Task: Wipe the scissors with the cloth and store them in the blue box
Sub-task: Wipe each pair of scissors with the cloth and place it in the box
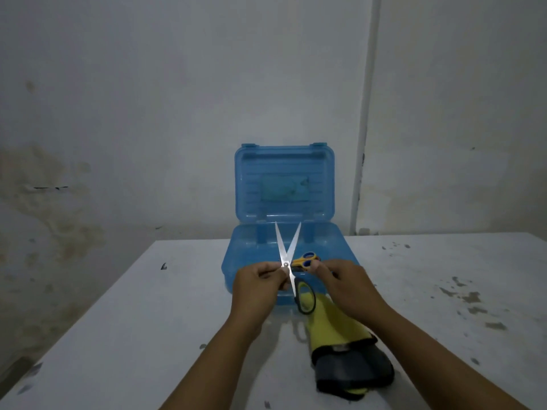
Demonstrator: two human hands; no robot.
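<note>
Holding the steel-bladed scissors with black-and-yellow loop handles (pixel 288 261) open in a V above the translucent blue plastic box (pixel 254 255), we pinch near the pivot with our left hand (pixel 260 281); our right hand (pixel 344 284) curls round the other handle, as far as we can tell. A smaller yellow-and-blue-handled pair (pixel 306 259) lies inside the box. The yellow cloth with dark edging (pixel 340 335) rests on the white surface (pixel 148 335) under our right wrist. We judge the scissors light, rigid, slick on the metal and sharp, so handles or pivot are the safe holds.
</note>
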